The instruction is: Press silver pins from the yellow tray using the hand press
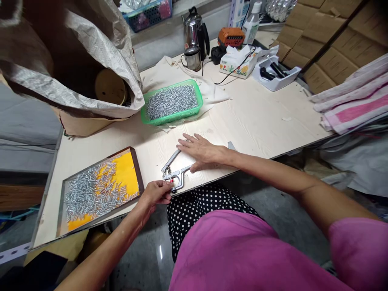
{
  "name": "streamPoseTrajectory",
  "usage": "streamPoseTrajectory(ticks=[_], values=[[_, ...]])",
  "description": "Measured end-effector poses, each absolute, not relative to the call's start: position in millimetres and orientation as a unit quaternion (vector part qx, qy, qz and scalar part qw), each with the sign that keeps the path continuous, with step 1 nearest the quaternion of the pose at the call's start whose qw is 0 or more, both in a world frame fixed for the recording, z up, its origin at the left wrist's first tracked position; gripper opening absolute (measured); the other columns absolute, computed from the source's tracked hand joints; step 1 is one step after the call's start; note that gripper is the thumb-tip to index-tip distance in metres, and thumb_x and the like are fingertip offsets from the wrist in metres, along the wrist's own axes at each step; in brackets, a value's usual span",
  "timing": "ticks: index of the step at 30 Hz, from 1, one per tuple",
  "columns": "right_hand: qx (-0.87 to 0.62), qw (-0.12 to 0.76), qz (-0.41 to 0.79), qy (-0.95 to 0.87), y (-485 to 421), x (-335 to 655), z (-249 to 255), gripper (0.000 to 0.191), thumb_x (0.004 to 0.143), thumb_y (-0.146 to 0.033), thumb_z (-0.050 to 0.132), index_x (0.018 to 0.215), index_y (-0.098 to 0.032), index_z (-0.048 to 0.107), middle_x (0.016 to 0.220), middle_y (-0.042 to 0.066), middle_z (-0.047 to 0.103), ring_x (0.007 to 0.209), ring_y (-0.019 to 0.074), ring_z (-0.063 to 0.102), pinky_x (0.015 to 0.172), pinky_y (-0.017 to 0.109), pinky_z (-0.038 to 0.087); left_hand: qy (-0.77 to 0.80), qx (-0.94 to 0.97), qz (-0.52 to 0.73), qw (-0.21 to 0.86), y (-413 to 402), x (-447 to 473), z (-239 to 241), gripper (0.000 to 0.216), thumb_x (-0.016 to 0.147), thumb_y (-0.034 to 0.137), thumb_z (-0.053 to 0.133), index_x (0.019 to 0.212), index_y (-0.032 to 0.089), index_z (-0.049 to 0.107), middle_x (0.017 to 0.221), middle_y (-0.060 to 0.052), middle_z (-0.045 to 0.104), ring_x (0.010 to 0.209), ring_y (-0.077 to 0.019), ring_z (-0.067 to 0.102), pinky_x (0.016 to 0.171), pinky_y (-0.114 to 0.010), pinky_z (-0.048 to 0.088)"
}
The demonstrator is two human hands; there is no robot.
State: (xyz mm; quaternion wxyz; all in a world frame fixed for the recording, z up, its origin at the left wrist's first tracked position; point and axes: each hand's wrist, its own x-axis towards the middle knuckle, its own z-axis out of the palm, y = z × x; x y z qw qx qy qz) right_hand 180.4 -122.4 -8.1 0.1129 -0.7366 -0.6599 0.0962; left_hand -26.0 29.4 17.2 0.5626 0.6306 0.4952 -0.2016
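A pair of grey metal hand pliers (182, 178) with a spring and a small red part at the jaw lies near the table's front edge, handles spread apart. My right hand (201, 151) rests flat over the handle ends, fingers stretched out and thumb beside the lower handle. At the jaw end, my left hand (157, 190) is pinched closed; what sits between its fingertips is too small to make out. Left of it, a shallow tray (140, 173) with a yellow bottom (125, 171) bears many small silver metal pieces (81, 194).
Behind the pliers stands a green plastic basket (200, 99) full of similar silver pieces. A large woven sack (100, 40) stands at the back left. Farther back are a kettle (192, 30), an orange battery pack (230, 37), a tissue box (238, 62) and a white tray (280, 83).
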Motion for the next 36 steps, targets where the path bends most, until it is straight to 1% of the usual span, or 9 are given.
streamPoseTrajectory(ticks=[4,8,11,16,20,23,26,32,36], values=[[-0.726,0.054,0.130,-0.673,-110,184,-1,0.086,0.071,-0.051,0.083,0.138,-0.010,0.048,0.135,0.019,0.054,0.126,0.0357,0.042,0.103,0.049,0.035,0.499,0.632,-0.205,0.557,28,-25,17,0.037,0.062,0.041,0.086,0.071,0.016,0.059,0.047,0.003,0.058,0.041,-0.0081,0.052,0.046,-0.020,0.049],[-0.729,0.038,0.114,-0.673,-110,177,7,0.065,0.074,-0.049,0.082,0.121,-0.011,0.058,0.119,0.015,0.060,0.108,0.0302,0.048,0.090,0.040,0.038,0.493,0.647,-0.216,0.540,26,-29,18,0.031,0.072,0.042,0.078,0.072,0.017,0.058,0.050,0.004,0.057,0.045,-0.0100,0.053,0.051,-0.024,0.050],[-0.733,0.034,0.109,-0.670,-115,171,10,0.046,0.081,-0.044,0.079,0.109,-0.012,0.063,0.113,0.013,0.062,0.105,0.0275,0.049,0.085,0.037,0.037,0.426,0.782,-0.173,0.422,23,-36,19,0.031,0.084,0.047,0.065,0.074,0.017,0.062,0.062,-0.001,0.061,0.057,-0.0159,0.059,0.059,-0.031,0.052],[-0.738,0.047,0.107,-0.664,-122,164,11,0.040,0.085,-0.041,0.076,0.107,-0.010,0.064,0.111,0.013,0.062,0.104,0.0257,0.050,0.086,0.038,0.037,0.168,0.973,0.013,0.156,16,-22,12,0.038,0.089,0.043,0.063,0.117,0.018,0.065,0.116,-0.013,0.067,0.109,-0.0305,0.058,0.090,-0.043,0.052],[-0.746,0.062,0.124,-0.651,-128,163,14,0.059,0.078,-0.048,0.080,0.116,-0.008,0.061,0.117,0.015,0.060,0.106,0.0271,0.050,0.085,0.038,0.041,0.036,0.993,0.025,0.114,20,7,-4,0.059,0.088,0.040,0.067,0.139,0.015,0.049,0.136,-0.017,0.058,0.117,-0.0322,0.053,0.099,-0.048,0.048],[-0.758,0.056,0.134,-0.636,-130,164,18,0.064,0.076,-0.044,0.084,0.122,-0.006,0.059,0.117,0.016,0.060,0.105,0.0275,0.051,0.084,0.037,0.043,0.004,0.995,0.001,0.101,24,22,-9,0.062,0.089,0.040,0.066,0.142,0.014,0.046,0.130,-0.016,0.060,0.111,-0.0306,0.054,0.097,-0.047,0.049],[-0.769,0.047,0.131,-0.624,-129,165,20,0.047,0.083,-0.036,0.078,0.116,-0.006,0.063,0.114,0.016,0.062,0.104,0.0269,0.053,0.083,0.037,0.043,0.003,0.996,-0.025,0.086,25,31,-6,0.057,0.089,0.037,0.067,0.137,0.011,0.050,0.120,-0.016,0.062,0.107,-0.0297,0.055,0.094,-0.045,0.049],[-0.765,0.040,0.130,-0.630,-122,168,13,0.021,0.097,-0.024,0.059,0.106,-0.007,0.068,0.107,0.015,0.065,0.103,0.0243,0.055,0.084,0.035,0.042,0.031,0.994,-0.045,0.094,22,42,-2,0.026,0.093,0.034,0.062,0.110,0.015,0.065,0.102,-0.011,0.064,0.098,-0.0273,0.056,0.085,-0.039,0.049],[-0.756,0.066,0.128,-0.638,-121,169,2,0.019,0.100,-0.020,0.051,0.102,-0.010,0.068,0.100,0.011,0.067,0.096,0.0213,0.056,0.083,0.034,0.041,0.042,0.991,-0.036,0.122,26,48,-3,0.017,0.094,0.031,0.058,0.096,0.017,0.068,0.095,-0.010,0.066,0.095,-0.0271,0.057,0.083,-0.040,0.049]])
